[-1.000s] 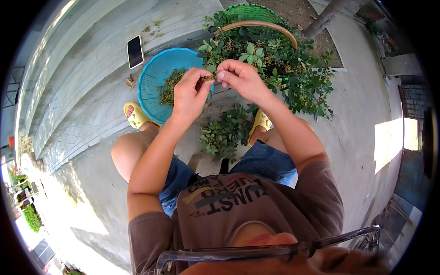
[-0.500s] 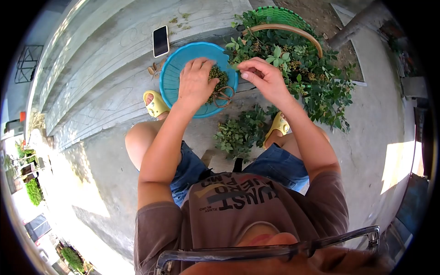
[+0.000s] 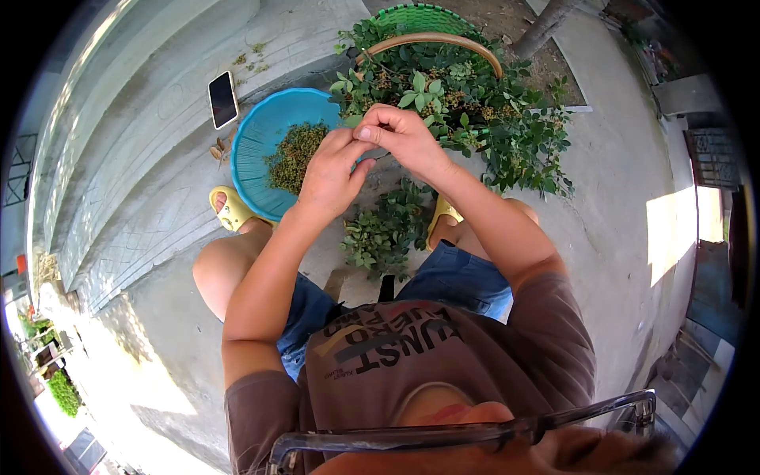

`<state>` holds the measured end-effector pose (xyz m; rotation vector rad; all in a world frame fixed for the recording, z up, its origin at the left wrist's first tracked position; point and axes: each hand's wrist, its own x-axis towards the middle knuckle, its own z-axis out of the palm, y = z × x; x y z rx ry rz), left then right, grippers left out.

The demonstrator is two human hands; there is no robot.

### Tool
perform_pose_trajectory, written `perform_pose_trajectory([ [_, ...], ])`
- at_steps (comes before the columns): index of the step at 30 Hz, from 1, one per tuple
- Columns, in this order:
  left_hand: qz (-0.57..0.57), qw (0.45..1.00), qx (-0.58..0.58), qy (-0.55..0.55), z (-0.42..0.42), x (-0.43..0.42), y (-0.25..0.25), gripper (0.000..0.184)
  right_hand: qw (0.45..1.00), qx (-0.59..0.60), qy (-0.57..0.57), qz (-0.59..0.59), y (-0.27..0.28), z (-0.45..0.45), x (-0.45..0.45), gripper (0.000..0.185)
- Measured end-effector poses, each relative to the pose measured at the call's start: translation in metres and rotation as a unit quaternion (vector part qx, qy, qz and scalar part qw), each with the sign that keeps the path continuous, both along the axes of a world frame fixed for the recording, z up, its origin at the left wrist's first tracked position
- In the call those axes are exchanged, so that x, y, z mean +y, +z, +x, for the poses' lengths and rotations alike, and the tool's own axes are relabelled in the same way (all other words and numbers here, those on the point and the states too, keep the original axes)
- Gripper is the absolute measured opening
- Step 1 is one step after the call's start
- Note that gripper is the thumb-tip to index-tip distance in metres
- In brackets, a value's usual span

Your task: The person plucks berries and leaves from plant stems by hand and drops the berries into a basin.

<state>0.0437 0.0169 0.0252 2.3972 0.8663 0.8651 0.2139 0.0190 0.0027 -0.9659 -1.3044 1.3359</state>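
My left hand [image 3: 326,176] is closed in front of the blue basin [image 3: 257,162], its fingertips meeting those of my right hand. My right hand [image 3: 404,142] is pinched, thumb against forefinger. A bit of green leaf shows at the fingertips; whatever lies between the fingers is hidden. Small green-brown berries [image 3: 294,157] are heaped in the basin, left of my hands. Beyond my right hand, leafy stems with berry clusters [image 3: 514,134] overflow a green woven basket [image 3: 423,17] with a brown handle [image 3: 443,38].
A phone [image 3: 223,100] lies on the concrete step [image 3: 170,103] left of the basin. Cut leafy sprigs [image 3: 380,236] lie between my feet, which wear yellow sandals [image 3: 232,210]. A tree trunk [image 3: 542,30] rises behind the basket.
My left hand, open over the basin's berries half a second ago, has closed and come up against my right hand. The view has shifted, moving the basin and basket left in the frame.
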Motion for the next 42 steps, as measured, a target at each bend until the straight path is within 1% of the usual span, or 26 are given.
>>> perform_pose_trajectory([
  [2, -0.020, 1.000, -0.003, -0.005, 0.005, -0.003, 0.002, 0.027, 0.999, -0.045, -0.022, -0.004, -0.008, 0.008, 0.000, 0.015],
  [3, -0.076, 0.997, -0.013, 0.003, 0.008, -0.004, 0.006, 0.023, 0.999, -0.046, -0.027, -0.004, -0.009, 0.013, 0.001, 0.015],
  [4, -0.132, 0.991, -0.022, 0.011, 0.010, -0.004, 0.008, 0.019, 0.991, -0.125, -0.030, 0.024, -0.009, 0.019, 0.002, 0.016],
  [5, -0.133, 0.991, -0.024, 0.008, 0.011, -0.005, 0.010, 0.019, 0.977, -0.203, -0.031, 0.051, -0.009, 0.024, 0.001, 0.016],
  [6, -0.184, 0.981, -0.051, 0.022, 0.012, -0.005, 0.011, 0.014, 0.958, -0.266, -0.035, 0.098, -0.008, 0.027, -0.002, 0.025],
  [7, -0.235, 0.968, -0.079, 0.035, 0.013, -0.004, 0.010, 0.011, 0.958, -0.269, -0.037, 0.097, -0.005, 0.033, -0.003, 0.025],
  [9, -0.277, 0.957, -0.067, 0.045, 0.013, -0.001, 0.008, 0.014, 0.902, -0.425, 0.081, 0.009, 0.003, 0.047, -0.003, 0.035],
  [10, -0.335, 0.937, -0.090, 0.036, 0.013, 0.000, 0.007, 0.014, 0.882, -0.465, 0.076, 0.023, 0.000, 0.058, 0.001, 0.041],
  [11, -0.392, 0.913, -0.112, 0.028, 0.013, 0.001, 0.006, 0.015, 0.873, -0.482, 0.026, 0.073, -0.012, 0.075, 0.008, 0.037],
  [12, -0.394, 0.912, -0.114, 0.028, 0.012, 0.003, 0.002, 0.015, 0.856, -0.508, -0.040, 0.088, -0.012, 0.091, 0.013, 0.030],
  [14, -0.480, 0.875, -0.053, -0.028, 0.009, 0.005, -0.006, 0.013, 0.829, -0.534, -0.162, 0.036, -0.023, 0.129, 0.028, 0.015],
  [15, -0.480, 0.875, -0.055, -0.028, 0.013, 0.001, -0.006, 0.013, 0.811, -0.548, -0.205, 0.021, -0.031, 0.147, 0.036, 0.013],
  [17, -0.361, 0.918, -0.155, -0.041, 0.028, -0.012, -0.005, 0.016, 0.795, -0.565, -0.222, -0.007, -0.041, 0.173, 0.043, 0.013],
  [18, -0.391, 0.908, -0.146, -0.044, 0.029, -0.014, -0.001, 0.023, 0.791, -0.574, -0.212, -0.015, -0.045, 0.178, 0.045, 0.014],
  [20, -0.408, 0.899, -0.153, -0.045, 0.029, -0.014, -0.007, 0.023, 0.787, -0.584, -0.201, -0.023, -0.057, 0.181, 0.046, 0.014],
  [22, -0.426, 0.889, -0.159, -0.047, 0.028, -0.014, -0.009, 0.022, 0.743, -0.639, -0.198, -0.012, -0.062, 0.173, 0.046, 0.015],
  [23, -0.430, 0.888, -0.156, -0.050, 0.027, -0.013, -0.010, 0.022, 0.743, -0.639, -0.197, -0.011, -0.061, 0.173, 0.048, 0.015],
  [26, -0.449, 0.878, -0.161, -0.052, 0.024, -0.009, -0.008, 0.020, 0.795, -0.556, -0.243, 0.020, -0.057, 0.175, 0.056, 0.016],
  [27, -0.462, 0.869, -0.169, -0.052, 0.023, -0.007, -0.007, 0.020, 0.795, -0.556, -0.241, 0.021, -0.051, 0.174, 0.057, 0.016],
  [30, -0.474, 0.860, -0.184, -0.044, 0.023, -0.005, -0.005, 0.018, 0.902, -0.334, -0.274, -0.008, -0.036, 0.173, 0.058, 0.020],
  [31, -0.472, 0.860, -0.186, -0.044, 0.023, -0.005, -0.005, 0.018, 0.902, -0.336, -0.273, -0.005, -0.032, 0.173, 0.058, 0.020],
  [33, -0.486, 0.852, -0.190, -0.037, 0.023, -0.005, -0.006, 0.017, 0.947, -0.143, -0.266, -0.110, -0.021, 0.170, 0.053, 0.019],
  [34, -0.485, 0.853, -0.192, -0.036, 0.024, -0.004, -0.006, 0.017, 0.950, -0.078, -0.272, -0.130, -0.014, 0.163, 0.050, 0.019],
  [35, -0.500, 0.842, -0.199, -0.034, 0.024, -0.004, -0.005, 0.017, 0.951, -0.079, -0.270, -0.128, -0.012, 0.161, 0.049, 0.019],
  [37, -0.514, 0.832, -0.207, -0.031, 0.024, -0.003, -0.003, 0.016, 0.961, 0.050, -0.233, -0.143, -0.008, 0.155, 0.047, 0.019],
  [42, -0.517, 0.820, -0.244, -0.008, 0.024, 0.001, 0.003, 0.017, 0.969, 0.154, -0.144, -0.128, 0.006, 0.119, 0.035, 0.016],
])
